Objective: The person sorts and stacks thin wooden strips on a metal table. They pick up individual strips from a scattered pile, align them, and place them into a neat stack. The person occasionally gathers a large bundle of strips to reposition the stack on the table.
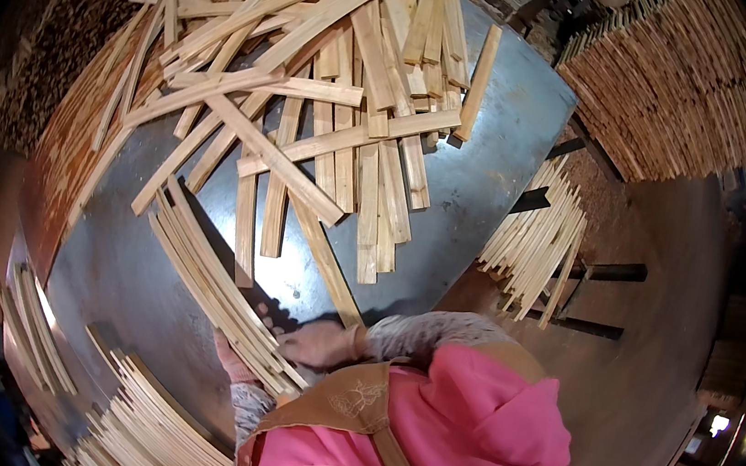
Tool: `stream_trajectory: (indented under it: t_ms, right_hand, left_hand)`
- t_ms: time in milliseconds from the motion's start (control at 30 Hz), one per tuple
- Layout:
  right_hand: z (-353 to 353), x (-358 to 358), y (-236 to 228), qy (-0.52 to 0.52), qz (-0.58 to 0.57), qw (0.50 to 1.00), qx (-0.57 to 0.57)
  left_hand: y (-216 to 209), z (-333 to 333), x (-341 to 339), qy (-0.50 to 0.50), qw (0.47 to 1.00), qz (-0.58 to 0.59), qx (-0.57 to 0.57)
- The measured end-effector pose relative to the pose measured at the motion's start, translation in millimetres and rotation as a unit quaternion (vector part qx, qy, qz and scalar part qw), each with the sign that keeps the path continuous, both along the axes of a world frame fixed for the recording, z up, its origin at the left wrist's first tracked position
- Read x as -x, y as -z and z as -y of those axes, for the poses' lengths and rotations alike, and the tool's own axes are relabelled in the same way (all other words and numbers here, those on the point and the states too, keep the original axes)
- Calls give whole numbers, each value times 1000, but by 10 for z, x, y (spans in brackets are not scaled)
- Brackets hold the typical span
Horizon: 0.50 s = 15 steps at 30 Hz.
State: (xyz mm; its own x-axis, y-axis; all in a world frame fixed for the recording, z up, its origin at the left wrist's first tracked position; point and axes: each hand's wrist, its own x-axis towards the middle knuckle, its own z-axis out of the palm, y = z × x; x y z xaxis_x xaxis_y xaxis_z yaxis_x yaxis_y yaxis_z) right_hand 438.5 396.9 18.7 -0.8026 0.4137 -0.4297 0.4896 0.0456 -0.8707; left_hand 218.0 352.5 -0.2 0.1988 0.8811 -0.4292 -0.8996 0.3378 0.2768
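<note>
A bundle of long, thin wooden slats [218, 284] stands on edge, slanting across the metal tabletop's near side. My left hand [234, 362] is closed round the bundle's near end from the left; the slats hide most of its fingers. On the other side, my right hand [322, 345] meets the same slats with bent fingers, their tips partly hidden and slightly blurred. One loose slat [326, 260] lies just beyond my right hand, its near end by my sleeve. Further off, a jumbled heap of wooden slats [310, 143] spreads over the table, pieces crossing at many angles.
The grey metal table [522, 94] carries the heap. At the lower left lies a row of stacked slats [144, 428], with a smaller bundle [35, 333] beyond it. Right of the table, more slats [533, 237] rest on a dark metal rack [612, 271]. Tall wood stacks [684, 89] stand behind.
</note>
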Motion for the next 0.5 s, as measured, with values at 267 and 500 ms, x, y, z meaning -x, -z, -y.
stream_trajectory:
  t_ms: [267,500]
  right_hand:
    - [-2459,-3366,399,711,207,562,-370]
    - [-3144,-3970,836,642,345,639,-246]
  left_hand:
    - [13,100,162,-7,960,-261,104]
    - [-104,295,700,74,502,-828,237]
